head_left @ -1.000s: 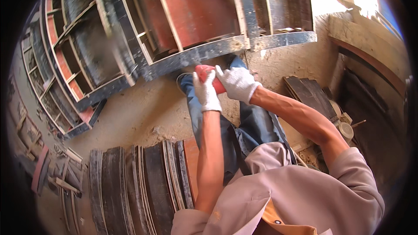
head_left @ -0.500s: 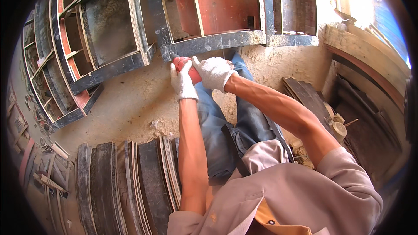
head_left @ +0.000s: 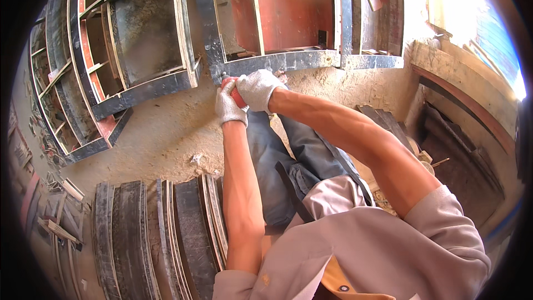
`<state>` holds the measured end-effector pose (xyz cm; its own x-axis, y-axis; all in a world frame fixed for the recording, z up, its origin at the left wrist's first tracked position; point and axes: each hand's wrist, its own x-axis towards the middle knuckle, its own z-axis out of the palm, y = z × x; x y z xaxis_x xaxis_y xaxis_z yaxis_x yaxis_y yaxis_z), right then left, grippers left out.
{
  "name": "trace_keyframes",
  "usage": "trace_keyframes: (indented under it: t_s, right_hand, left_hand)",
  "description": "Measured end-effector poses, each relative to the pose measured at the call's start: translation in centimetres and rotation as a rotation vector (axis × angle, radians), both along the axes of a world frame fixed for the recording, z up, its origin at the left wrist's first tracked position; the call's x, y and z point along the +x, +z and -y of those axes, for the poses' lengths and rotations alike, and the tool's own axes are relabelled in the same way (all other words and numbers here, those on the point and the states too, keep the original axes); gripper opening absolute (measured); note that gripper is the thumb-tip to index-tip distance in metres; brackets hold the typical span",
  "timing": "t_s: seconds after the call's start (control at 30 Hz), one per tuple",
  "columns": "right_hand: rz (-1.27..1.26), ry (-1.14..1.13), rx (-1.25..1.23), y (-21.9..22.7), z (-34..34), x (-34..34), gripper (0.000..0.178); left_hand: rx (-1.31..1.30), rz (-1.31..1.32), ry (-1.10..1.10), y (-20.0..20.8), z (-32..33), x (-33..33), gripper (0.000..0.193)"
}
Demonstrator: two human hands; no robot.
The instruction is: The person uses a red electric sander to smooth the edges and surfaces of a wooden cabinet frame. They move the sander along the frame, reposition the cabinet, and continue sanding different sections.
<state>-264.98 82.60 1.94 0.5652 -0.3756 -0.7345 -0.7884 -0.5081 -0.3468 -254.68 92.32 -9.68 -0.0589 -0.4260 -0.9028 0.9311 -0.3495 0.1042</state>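
Note:
My left hand (head_left: 230, 106), in a white work glove, is closed around a red hand-held power tool (head_left: 239, 99). Also gloved, my right hand (head_left: 259, 90) wraps over the tool from the right, so the two hands are side by side and hide most of its body. The tool's tip points at the lower left corner of a dark-edged wooden frame panel (head_left: 283, 62). Whether the tip touches the wood I cannot tell.
More ribbed frame panels (head_left: 145, 93) stand at the left. Stacked dark curved boards (head_left: 130, 233) lie near my left side, with wood scraps (head_left: 64, 228) beyond them. Dark planks (head_left: 383, 119) and a long timber beam (head_left: 466, 61) are at the right.
Both hands and the red tool have shifted slightly down. My right hand has moved left, nearer my left hand, covering more of the tool. The view has tilted a little.

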Motion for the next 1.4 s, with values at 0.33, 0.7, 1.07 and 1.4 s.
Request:
trace_keyframes:
  t_s: [0.33,0.7,1.07,1.4]
  right_hand:
    - [0.044,0.177,0.059,-1.4,1.6,0.3,0.020]
    - [0.039,0.086,0.138,-1.8,1.9,1.0,0.020]
    - [0.093,-0.098,0.091,-1.8,1.8,1.4,0.023]
    - [-0.094,-0.075,0.148,-3.1,1.8,3.6,0.031]
  left_hand:
    - [0.062,-0.013,0.120,0.4,-0.3,-1.4,0.021]
    - [0.184,-0.038,0.106,0.4,0.2,-0.4,0.021]
    - [0.205,0.032,-0.064,0.4,0.7,1.2,0.023]
    - [0.212,-0.087,-0.035,0.8,2.0,2.1,0.023]
